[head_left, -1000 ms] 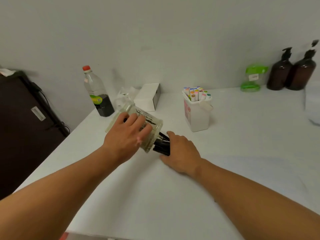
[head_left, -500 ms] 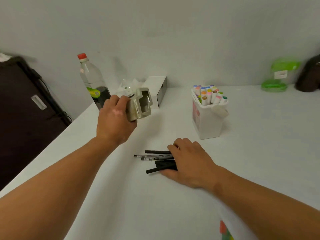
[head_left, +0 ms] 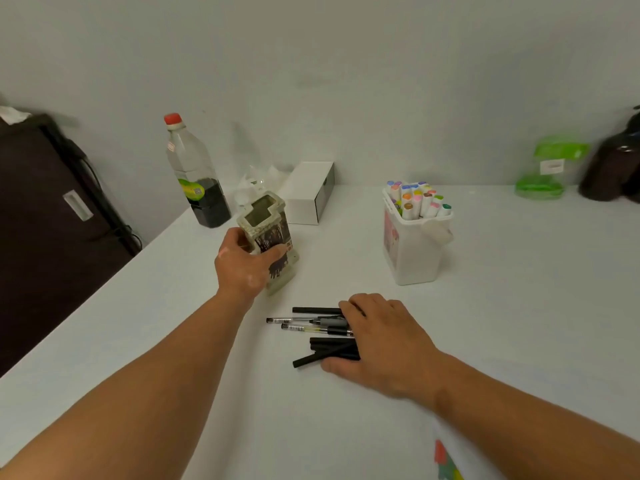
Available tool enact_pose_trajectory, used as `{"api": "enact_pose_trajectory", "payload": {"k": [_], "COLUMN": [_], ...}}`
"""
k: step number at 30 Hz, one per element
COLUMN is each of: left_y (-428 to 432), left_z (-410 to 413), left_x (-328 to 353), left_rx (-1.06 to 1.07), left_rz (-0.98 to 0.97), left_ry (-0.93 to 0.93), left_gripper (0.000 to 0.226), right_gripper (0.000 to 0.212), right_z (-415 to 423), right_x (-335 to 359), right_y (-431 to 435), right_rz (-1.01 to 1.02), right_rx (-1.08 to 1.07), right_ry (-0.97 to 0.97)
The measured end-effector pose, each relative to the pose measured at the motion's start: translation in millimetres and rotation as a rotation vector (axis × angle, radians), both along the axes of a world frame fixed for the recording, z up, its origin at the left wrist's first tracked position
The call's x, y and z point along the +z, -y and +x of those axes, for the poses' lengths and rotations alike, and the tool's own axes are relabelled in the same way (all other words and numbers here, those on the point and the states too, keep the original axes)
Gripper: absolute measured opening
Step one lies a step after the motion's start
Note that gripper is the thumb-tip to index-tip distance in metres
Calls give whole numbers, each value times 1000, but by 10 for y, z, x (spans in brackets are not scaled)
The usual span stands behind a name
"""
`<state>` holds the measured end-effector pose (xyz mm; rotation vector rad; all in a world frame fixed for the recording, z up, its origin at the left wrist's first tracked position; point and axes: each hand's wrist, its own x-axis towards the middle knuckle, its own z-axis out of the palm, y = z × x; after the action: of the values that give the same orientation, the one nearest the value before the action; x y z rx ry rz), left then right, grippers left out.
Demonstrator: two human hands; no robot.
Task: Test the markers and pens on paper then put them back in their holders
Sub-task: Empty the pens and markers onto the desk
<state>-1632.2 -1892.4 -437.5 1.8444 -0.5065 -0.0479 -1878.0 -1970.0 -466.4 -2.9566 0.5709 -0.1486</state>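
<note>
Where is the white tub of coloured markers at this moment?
In the head view the marker tub stands upright on the white table, right of centre, beyond the right hand and to the right of the white box.

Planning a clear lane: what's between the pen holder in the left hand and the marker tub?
Head view: only bare white table between pen holder and marker tub.
</note>
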Motion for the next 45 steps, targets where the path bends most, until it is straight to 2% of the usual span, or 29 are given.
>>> {"api": "enact_pose_trajectory", "payload": {"k": [4,6,8,9,11,12,14,18,20,24,27,32,37,41,45], "left_y": [-1,-47,-170,-235,-275,-221,40,820,1119,1477,1617,1505,893,157,-508], "left_z": [-39,-146,-355,-502,-835,-966,-1135,-1175,-1139,-1066,-1045,-1008,-905,-848,-721], "left_x": [60,124,116,78,25,7,37,284,329,236,157,341,796,1019,927], "left_rx": [-35,29,137,125,-100,-239,-427,-558,-669,-868,-895,-870,-851,-902,-812], "left_rz": [73,165,158,115,84,102,171,240,244,110,67,12,-50,-75,-19], "left_ry": [-54,-62,27,129,289,311,292,88,10,-92,-110,-114,-44,-12,-53], "left_gripper": [70,76,62,52,43,46,66,120,129,113,108,98,86,67,87], "right_gripper": [99,102,104,104,94,86,74,67,65,65,58,53,58,60,56], "right_z": [-39,-114,-266,-375,-620,-723,-832,-687,-567,-477,-465,-364,-209,-36,121], "right_x": [40,98,167,194,223,228,232,184,144,77,5,-39,-76,-58,-35], "right_y": [-21,-5,54,93,166,174,108,-88,-124,-59,-20,29,182,358,526], "right_rz": [41,67,93,107,121,113,71,1,-15,64,119,58,26,-10,-54], "right_rx": [-25,-30,-43,-58,-92,-105,-130,-122,-87,-87,-85,-92,-123,-138,-142], "right_ry": [6,15,22,33,72,84,73,108,115,97,107,170,153,133,77]}}
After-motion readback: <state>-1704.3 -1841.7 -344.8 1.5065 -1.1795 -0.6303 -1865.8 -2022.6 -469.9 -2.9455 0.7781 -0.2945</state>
